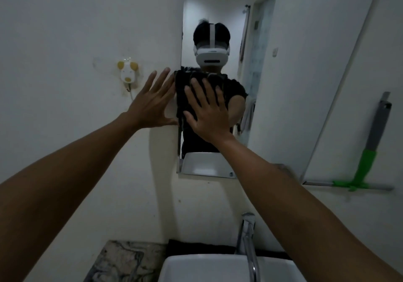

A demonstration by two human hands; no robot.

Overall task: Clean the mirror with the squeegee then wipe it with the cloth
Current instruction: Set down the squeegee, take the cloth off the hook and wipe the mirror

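Right hand [208,116], fingers flat, presses the dark folded cloth [185,98] onto the frameless wall mirror [218,31]; our left hand [152,105] braces open beside it. Green-and-grey squeegee [368,161] hangs right of it, presumably finished with.

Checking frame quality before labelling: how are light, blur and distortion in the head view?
Head view: dim, flat light; wide-angle bending of the wall edges; soft blur on the green-and-grey squeegee; black cloth under the right hand merges with the dark reflection in the frameless wall mirror.
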